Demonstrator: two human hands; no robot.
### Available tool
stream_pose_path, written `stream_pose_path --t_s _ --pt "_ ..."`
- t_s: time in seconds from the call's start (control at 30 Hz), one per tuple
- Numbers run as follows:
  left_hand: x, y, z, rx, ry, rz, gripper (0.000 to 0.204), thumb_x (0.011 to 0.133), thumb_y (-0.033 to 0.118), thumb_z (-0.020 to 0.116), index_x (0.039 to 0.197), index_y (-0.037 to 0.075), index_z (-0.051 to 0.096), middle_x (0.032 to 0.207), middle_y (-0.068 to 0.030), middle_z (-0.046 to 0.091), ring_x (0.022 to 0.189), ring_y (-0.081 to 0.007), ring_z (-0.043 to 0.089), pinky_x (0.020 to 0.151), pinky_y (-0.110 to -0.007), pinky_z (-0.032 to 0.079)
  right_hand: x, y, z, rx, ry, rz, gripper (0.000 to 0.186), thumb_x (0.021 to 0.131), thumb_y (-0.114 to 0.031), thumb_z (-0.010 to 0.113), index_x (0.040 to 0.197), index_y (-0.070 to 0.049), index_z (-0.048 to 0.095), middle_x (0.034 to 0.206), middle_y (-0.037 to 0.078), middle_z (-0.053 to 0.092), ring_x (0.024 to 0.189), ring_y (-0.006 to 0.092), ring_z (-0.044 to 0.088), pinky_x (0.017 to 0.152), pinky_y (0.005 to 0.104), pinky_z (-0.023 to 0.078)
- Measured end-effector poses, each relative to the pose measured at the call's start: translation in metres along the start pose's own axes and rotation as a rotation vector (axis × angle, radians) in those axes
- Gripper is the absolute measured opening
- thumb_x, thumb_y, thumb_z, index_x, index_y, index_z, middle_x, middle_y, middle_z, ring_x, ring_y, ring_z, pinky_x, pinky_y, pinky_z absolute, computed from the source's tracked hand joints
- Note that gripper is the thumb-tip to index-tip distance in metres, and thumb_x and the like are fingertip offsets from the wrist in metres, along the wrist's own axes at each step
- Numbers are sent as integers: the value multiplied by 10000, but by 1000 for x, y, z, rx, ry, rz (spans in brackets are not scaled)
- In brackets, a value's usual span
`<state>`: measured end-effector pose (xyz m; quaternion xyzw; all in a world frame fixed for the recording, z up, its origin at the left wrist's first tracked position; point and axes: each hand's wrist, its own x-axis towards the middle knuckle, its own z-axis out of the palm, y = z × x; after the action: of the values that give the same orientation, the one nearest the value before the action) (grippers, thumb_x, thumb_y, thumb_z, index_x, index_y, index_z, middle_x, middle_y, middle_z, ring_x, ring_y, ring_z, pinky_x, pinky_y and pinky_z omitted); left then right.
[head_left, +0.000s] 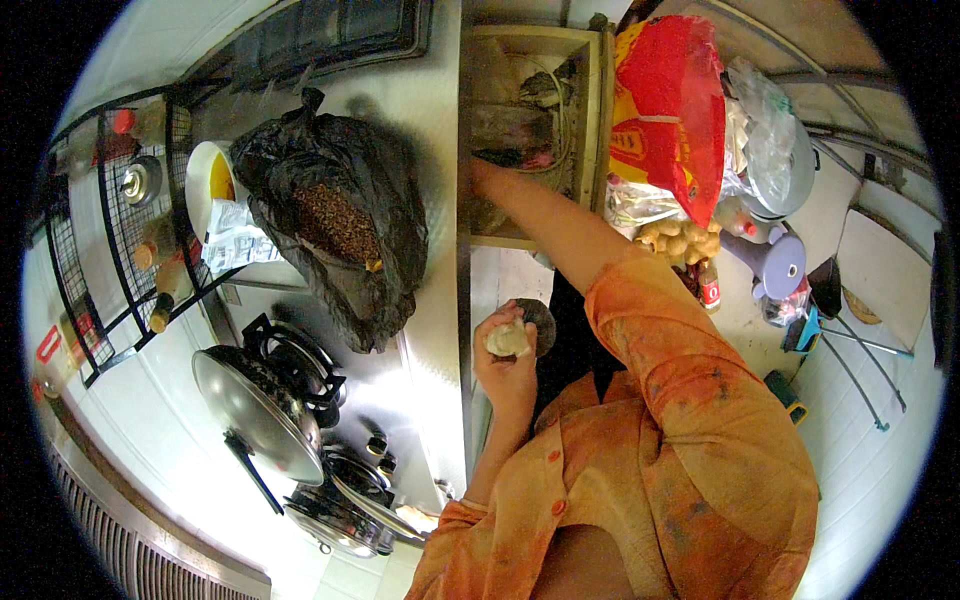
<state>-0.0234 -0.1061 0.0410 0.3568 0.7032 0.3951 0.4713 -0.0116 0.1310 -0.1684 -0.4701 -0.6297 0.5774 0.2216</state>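
My left hand (505, 375) is raised in front of my body, with its fingers closed round a pale, whitish, rounded lump (508, 340) that looks like a bulb of garlic. Just behind it shows a dark grey round shape (540, 325), which I cannot make out. My right arm stretches across the pulled-out drawer (598, 120) to the counter's edge. Only the wrist end of my right hand (484, 178) shows there; the fingers are hidden beneath the counter (440, 180). Dim items and a loop of cord lie inside the drawer.
A black plastic bag (385, 270) of brown granules sits on the counter beside a white bowl (200, 180). A lidded wok (255, 410) stands on the stove. Right of the drawer are a red bag (665, 110), potatoes (680, 242) and a purple stool-like object (780, 265).
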Motion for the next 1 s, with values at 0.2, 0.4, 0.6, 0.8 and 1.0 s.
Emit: stream_pose_path --t_s 0.2,0.4,0.6,0.8,1.0 --pt "10 -7 2 -14 -38 24 249 817 6 648 1028 23 516 1109 -161 586 1056 -208 553 923 -313 426 -30 -3 -3 -33 -29 -86 423 781 -117 595 1182 -1 525 1262 243 483 1142 391 472 962 457 398" --pt "20 3 8 -43 -28 11 242 825 8 646 1029 21 516 1102 -146 588 1063 -205 549 925 -312 423 -112 -26 -3 -585 183 -226 386 770 -79 581 1146 1 546 1258 228 502 1158 386 468 975 449 393" --pt "25 2 5 -53 -19 -28 241 825 -1 642 1031 18 518 1081 -136 593 1075 -209 547 934 -314 417 -147 -52 -51 -305 453 -31 474 778 -67 608 1226 9 472 1337 262 395 1228 427 369 978 464 377" --pt "27 -2 5 -29 -28 -16 246 826 6 643 1036 17 517 1064 -131 594 1073 -213 547 939 -316 411 -61 7 -53 -242 795 434 456 870 -223 563 1238 27 463 1263 280 457 1210 418 389 1014 482 320" --pt "28 -12 2 -52 -3 -62 252 814 33 671 1028 53 540 1089 -109 603 1054 -197 554 937 -313 407 -62 7 23 -149 688 209 432 869 -138 480 1264 32 439 1258 303 443 1192 419 397 1022 504 291"
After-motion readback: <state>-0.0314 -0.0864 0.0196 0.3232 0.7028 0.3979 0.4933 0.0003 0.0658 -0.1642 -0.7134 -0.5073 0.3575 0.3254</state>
